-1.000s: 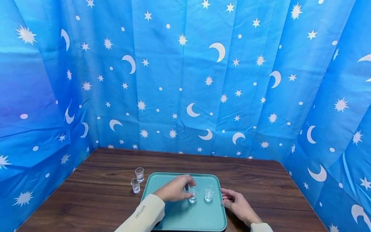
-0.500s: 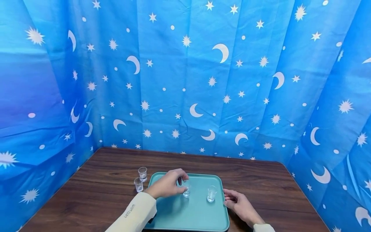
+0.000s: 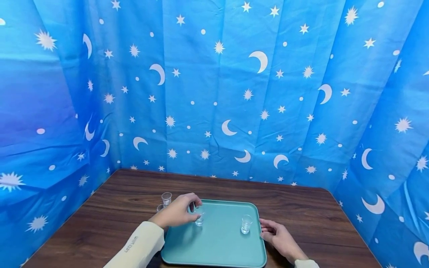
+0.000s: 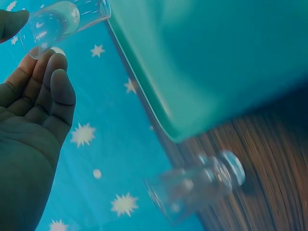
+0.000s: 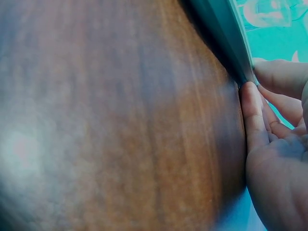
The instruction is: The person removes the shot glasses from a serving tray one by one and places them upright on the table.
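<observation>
My left hand [image 3: 177, 211] pinches a small clear shot glass [image 3: 199, 219] near its rim, thumb on one side and fingertips on the other. That glass is upright over the left part of a teal tray [image 3: 221, 247]. In the left wrist view the pinched glass [image 4: 67, 21] shows at the upper left, beyond the tray's edge. A second shot glass [image 3: 246, 225] stands on the tray's right side. My right hand [image 3: 281, 240] grips the tray's right rim; the right wrist view shows the thumb [image 5: 279, 77] over the rim and fingers against its outside.
Two more shot glasses stand on the dark wooden table [image 3: 100, 230] left of the tray: a rear one [image 3: 166, 198] and a nearer one [image 3: 160, 207] mostly hidden by my left arm. A blue curtain [image 3: 201, 93] with moons and stars encloses the table's back and sides.
My left hand has carried the pinched shot glass leftward across the tray, away from the other glass there. The right hand stays at the tray's rim. The view has shifted slightly.
</observation>
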